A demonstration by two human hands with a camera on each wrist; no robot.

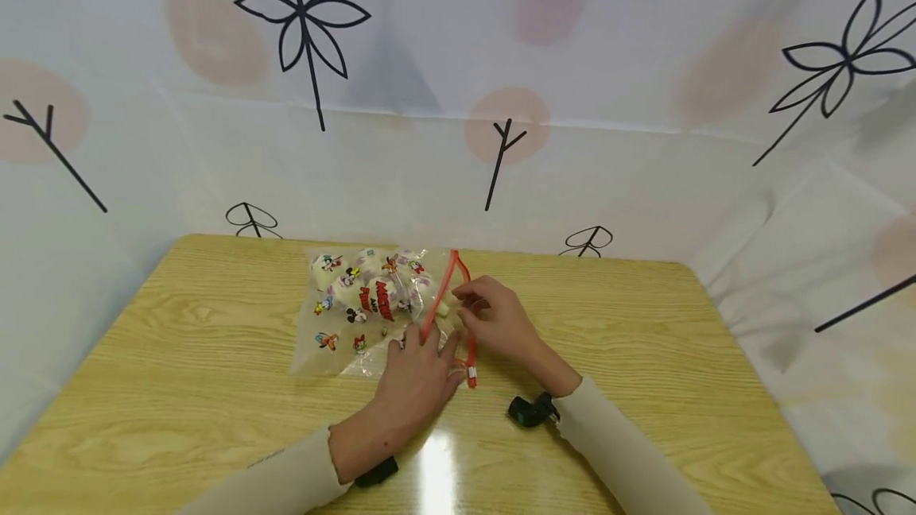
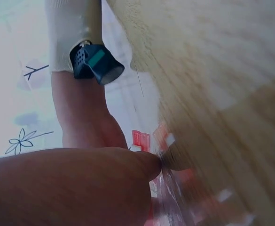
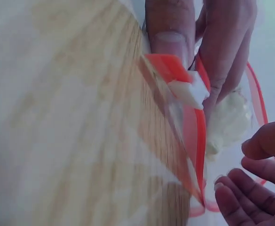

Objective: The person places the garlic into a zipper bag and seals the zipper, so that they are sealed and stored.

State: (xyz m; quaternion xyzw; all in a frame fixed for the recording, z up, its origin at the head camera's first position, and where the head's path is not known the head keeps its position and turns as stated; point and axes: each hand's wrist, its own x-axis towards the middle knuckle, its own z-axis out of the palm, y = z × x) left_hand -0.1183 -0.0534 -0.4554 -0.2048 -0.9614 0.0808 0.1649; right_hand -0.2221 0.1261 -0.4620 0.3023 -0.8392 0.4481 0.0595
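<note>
A clear zip bag [image 1: 343,360] printed with cartoon figures and red lettering lies on the table, its red zip edge [image 1: 471,344] to the right and the mouth parted. Inside are several pale, rounded things [image 1: 368,261] with purplish tints; their kind is unclear through the plastic. My left hand [image 1: 418,376] rests on the bag's near side by the mouth, fingers spread, thumb near the white slider [image 3: 190,92]. Just right of the mouth is my right hand [image 1: 497,320], fingers loosely bent. Nothing shows between its fingertips [image 3: 226,197] in the right wrist view.
The wood-grain table [image 1: 630,340] extends on both sides of the bag. A pale cloth [image 1: 401,173] with flower and twig drawings hangs behind and along the sides. Each wrist wears a small dark camera [image 1: 529,412] close to the tabletop.
</note>
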